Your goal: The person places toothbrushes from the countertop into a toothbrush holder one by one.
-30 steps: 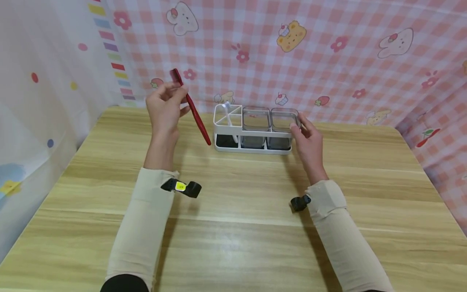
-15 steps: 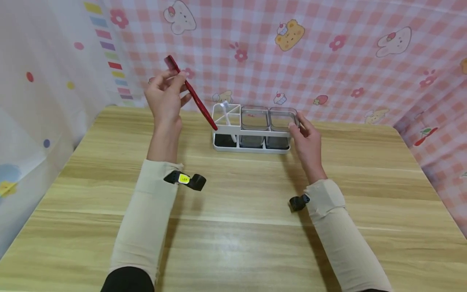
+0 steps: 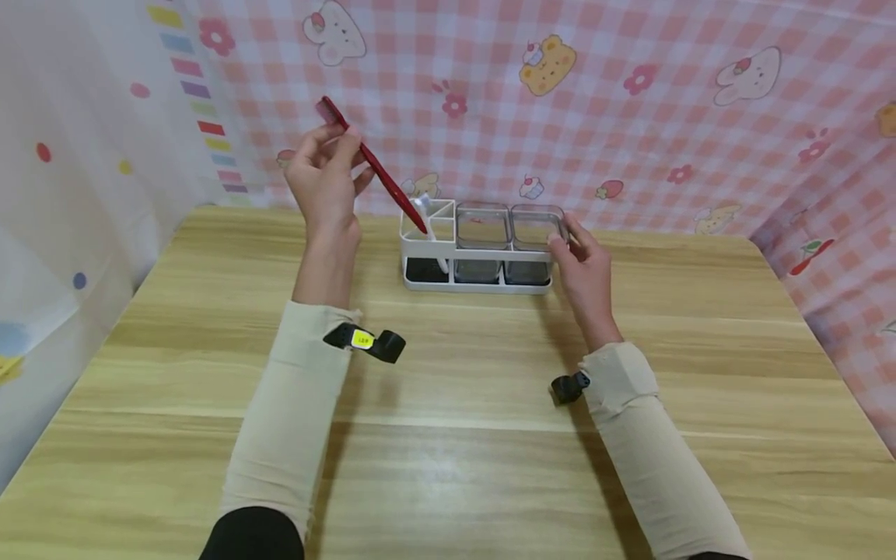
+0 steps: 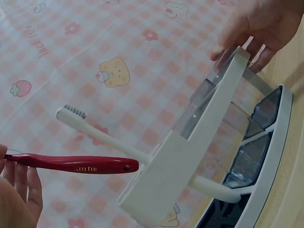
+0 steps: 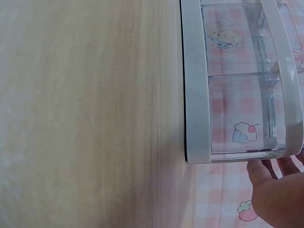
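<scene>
My left hand (image 3: 325,175) pinches a red toothbrush (image 3: 388,183) near its bristled head, which points up and left. The handle slants down to the right, its end (image 4: 127,167) over the divided left section of a white toothbrush holder (image 3: 490,254). A white toothbrush (image 4: 114,142) leans in that section, bristles up. Two clear cups, a middle cup (image 3: 483,227) and a right cup (image 3: 537,227), sit in the holder. My right hand (image 3: 589,272) grips the holder's right end at the right cup, thumb in front and fingers behind.
The holder stands near the back of a wood-grain table (image 3: 448,467). Close behind hangs a pink checked cloth (image 3: 616,132) with cartoon prints. A white dotted curtain (image 3: 77,171) borders the left side. A small black camera (image 3: 385,346) juts from the left cuff.
My left hand has risen and moved slightly right, bringing the red toothbrush's lower end from beside the holder to over its left section. The right hand keeps its grip on the holder.
</scene>
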`<move>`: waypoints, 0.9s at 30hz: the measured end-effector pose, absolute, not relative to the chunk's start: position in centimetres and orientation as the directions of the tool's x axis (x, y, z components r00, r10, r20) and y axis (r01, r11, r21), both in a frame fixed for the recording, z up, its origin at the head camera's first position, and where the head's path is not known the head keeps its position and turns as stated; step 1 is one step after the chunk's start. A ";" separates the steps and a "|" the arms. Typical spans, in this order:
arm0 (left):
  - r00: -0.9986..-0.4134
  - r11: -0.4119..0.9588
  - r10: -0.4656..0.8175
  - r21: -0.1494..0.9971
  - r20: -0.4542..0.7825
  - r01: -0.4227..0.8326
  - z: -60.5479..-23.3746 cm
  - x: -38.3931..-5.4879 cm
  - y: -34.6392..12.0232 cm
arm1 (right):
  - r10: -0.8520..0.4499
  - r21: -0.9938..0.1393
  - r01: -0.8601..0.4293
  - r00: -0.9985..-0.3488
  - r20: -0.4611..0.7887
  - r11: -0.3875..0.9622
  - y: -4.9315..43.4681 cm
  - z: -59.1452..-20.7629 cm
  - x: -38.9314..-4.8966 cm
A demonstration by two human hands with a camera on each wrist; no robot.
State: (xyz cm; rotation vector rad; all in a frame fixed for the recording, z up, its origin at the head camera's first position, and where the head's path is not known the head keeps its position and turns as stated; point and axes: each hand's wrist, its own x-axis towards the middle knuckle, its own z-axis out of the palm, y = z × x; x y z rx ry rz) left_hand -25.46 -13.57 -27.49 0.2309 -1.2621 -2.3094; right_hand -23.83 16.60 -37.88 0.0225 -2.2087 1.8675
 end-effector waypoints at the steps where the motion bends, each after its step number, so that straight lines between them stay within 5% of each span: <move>1: -0.862 -0.448 -0.499 0.824 0.091 0.346 -27.5 -25.5 -13.5 | 0.146 -0.969 -0.172 -0.969 0.199 0.179 16.6 -37.9 -23.8; 27: -0.869 -0.299 -0.452 0.883 0.203 0.362 -28.9 -25.6 -11.6 | 0.155 -0.974 -0.143 -0.973 0.170 0.173 16.5 -37.8 -24.0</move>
